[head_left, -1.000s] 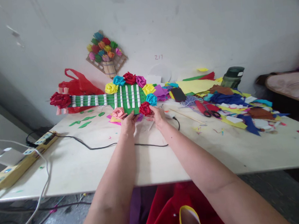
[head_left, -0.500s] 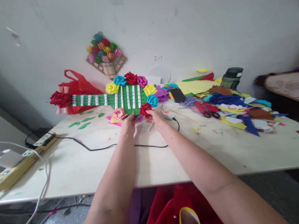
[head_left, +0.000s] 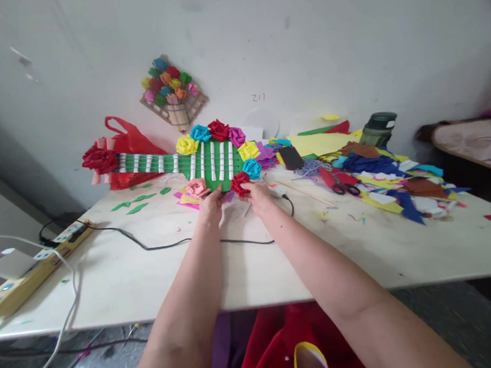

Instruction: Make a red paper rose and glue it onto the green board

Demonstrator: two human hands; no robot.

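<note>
Guitar (head_left: 215, 161) tilted slightly, neck end up. We pinch its lower edge, left hand (head_left: 210, 205) and right hand (head_left: 259, 197) fingers closed on it. Thin grip: roses could crush or guitar tip.

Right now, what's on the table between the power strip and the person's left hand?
In the head view, a black cable snakes across the white table from the power strip toward the left hand. Green leaf cutouts lie just behind it.
</note>
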